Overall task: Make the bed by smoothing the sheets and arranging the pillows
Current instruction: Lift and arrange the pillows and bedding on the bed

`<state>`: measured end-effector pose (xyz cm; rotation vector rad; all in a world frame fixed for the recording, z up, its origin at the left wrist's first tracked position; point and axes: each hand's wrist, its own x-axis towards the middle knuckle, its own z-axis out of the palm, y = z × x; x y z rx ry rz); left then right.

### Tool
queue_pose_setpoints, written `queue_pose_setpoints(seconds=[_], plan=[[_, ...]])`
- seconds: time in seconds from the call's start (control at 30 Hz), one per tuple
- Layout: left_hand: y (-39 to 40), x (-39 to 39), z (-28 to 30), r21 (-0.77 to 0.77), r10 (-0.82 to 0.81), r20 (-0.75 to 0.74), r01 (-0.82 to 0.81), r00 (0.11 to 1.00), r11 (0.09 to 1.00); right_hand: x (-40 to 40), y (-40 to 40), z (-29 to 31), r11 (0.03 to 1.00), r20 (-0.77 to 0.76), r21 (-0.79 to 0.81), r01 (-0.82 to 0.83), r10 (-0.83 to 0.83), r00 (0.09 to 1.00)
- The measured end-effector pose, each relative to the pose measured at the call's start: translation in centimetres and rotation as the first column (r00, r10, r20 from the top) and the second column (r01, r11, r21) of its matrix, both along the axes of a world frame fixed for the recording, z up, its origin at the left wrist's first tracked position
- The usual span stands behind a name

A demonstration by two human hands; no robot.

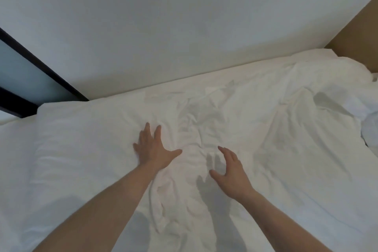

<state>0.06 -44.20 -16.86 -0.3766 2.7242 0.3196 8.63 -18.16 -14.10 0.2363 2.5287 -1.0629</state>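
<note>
Two hands are working over the white sheet (pixel 235 120), which is lying wrinkled across the bed through the centre and right of the frame. My left hand (pixel 152 150) is pressing flat on it at centre, fingers spread wide. My right hand (pixel 229 172) is hovering lower right of it, fingers loosely bent, holding nothing.

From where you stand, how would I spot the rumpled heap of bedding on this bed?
Start at the white wall behind the bed and follow it right to the brown panel. Just below lies the rumpled heap of bedding. It rises in puffy folds, whereas the white sheet under the left hand lies nearly flat.
</note>
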Motion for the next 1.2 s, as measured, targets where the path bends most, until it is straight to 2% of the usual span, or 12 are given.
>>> queue_pose_setpoints(seconds=[0.07, 0.2, 0.33, 0.43, 0.53, 0.7, 0.8, 1.2], plan=[[-1.8, 0.4, -2.5, -0.101, 0.022, 0.029, -0.019, 0.999, 0.995, -3.6, -0.1, 0.1, 0.997, -0.044, 0.045, -0.057, 0.059, 0.997], [-6.1, 1.5, -7.0, -0.280, 0.073, -0.042, -0.082, 0.996, 0.956, -10.1, -0.4, -2.8, 0.970, -0.172, 0.221, -0.106, 0.146, 0.974], [-5.7, 0.8, -10.7, -0.237, 0.109, -0.119, -0.135, 0.987, 0.962, -14.3, -0.2, -9.6, 0.915, -0.167, 0.379, -0.138, 0.214, 0.962], [-5.2, -0.7, -13.7, -0.180, 0.115, -0.258, -0.165, 0.959, 0.970, -14.2, -0.3, -15.7, 0.875, -0.186, 0.461, -0.149, 0.260, 0.948], [-6.0, -2.4, -16.6, -0.146, 0.114, -0.378, -0.181, 0.919, 0.973, -15.0, -1.2, -19.7, 0.890, -0.271, 0.449, -0.083, 0.224, 0.936], [-6.0, -3.4, -18.2, -0.152, 0.164, -0.348, -0.229, 0.923, 0.962, -16.3, -1.4, -21.8, 0.889, -0.282, 0.449, -0.087, 0.233, 0.931], [-6.2, -3.6, -18.2, -0.134, 0.164, -0.402, -0.235, 0.901, 0.963, -16.4, -1.9, -21.4, 0.899, -0.271, 0.432, -0.079, 0.213, 0.939], [-6.0, -3.4, -17.5, -0.079, 0.228, -0.304, -0.263, 0.925, 0.962, -16.2, -1.8, -21.7, 0.878, -0.286, 0.475, -0.060, 0.218, 0.933]])
